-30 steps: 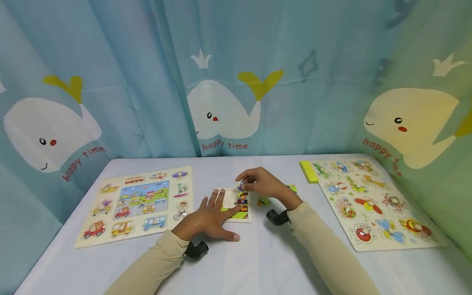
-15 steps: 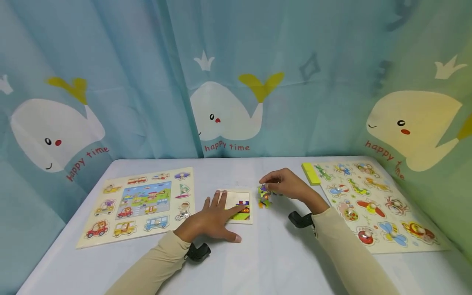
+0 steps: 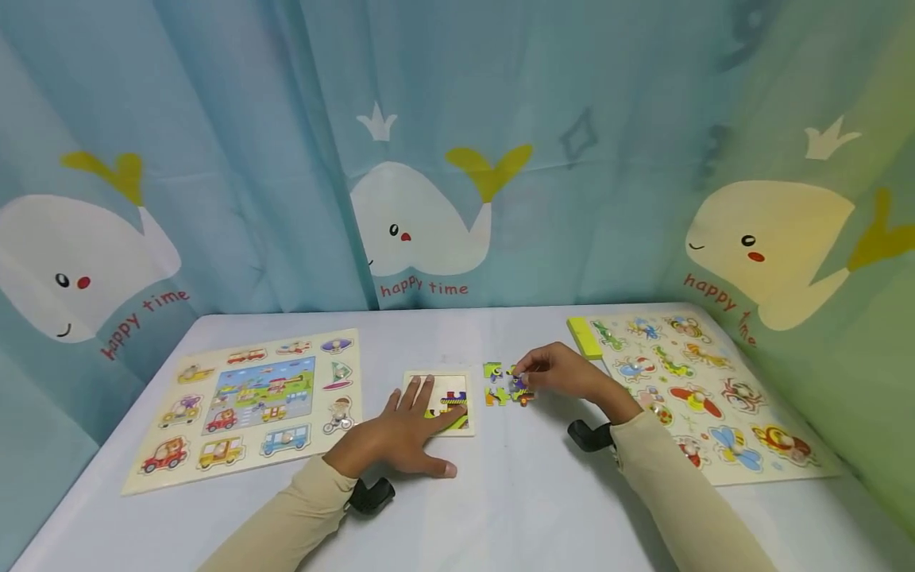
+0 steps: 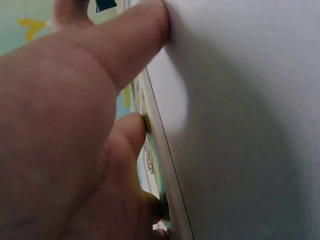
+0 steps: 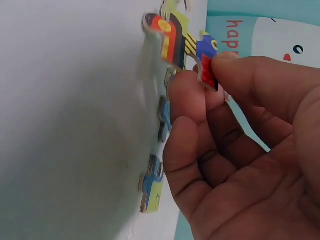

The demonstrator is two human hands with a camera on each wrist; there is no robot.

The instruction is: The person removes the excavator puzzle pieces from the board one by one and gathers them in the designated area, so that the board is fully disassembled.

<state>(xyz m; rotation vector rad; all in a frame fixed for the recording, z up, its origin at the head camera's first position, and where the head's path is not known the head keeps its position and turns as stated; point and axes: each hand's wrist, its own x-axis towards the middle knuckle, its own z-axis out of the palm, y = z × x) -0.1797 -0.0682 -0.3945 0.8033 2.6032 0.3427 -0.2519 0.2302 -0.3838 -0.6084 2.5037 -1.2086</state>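
My left hand [image 3: 400,437] lies with straight, spread fingers across a small square jigsaw tray [image 3: 471,405]. Its thumb is off the near side, and the hand covers part of the tray. A few printed pieces with a train picture [image 3: 456,399] sit in the tray's near part. To the right of the tray, my right hand [image 3: 568,375] pinches a colourful jigsaw piece [image 5: 207,52] between thumb and fingertips. In the right wrist view the piece shows blue and red, close to another piece with red, yellow and black stripes [image 5: 173,42]. Loose green jigsaw pieces [image 3: 495,394] lie beside it.
A large vehicle knob puzzle board [image 3: 350,461] lies on the left of the white table [image 3: 493,508]. On the right is an insect puzzle board [image 3: 772,469], with a yellow block [image 3: 584,338] at its far left corner. A whale-print curtain [image 3: 529,262] hangs behind.
My right hand has moved from the tray's far right corner out to the loose pieces on the right, carrying a jigsaw piece. The left hand stays on the tray. The head view has shifted slightly.
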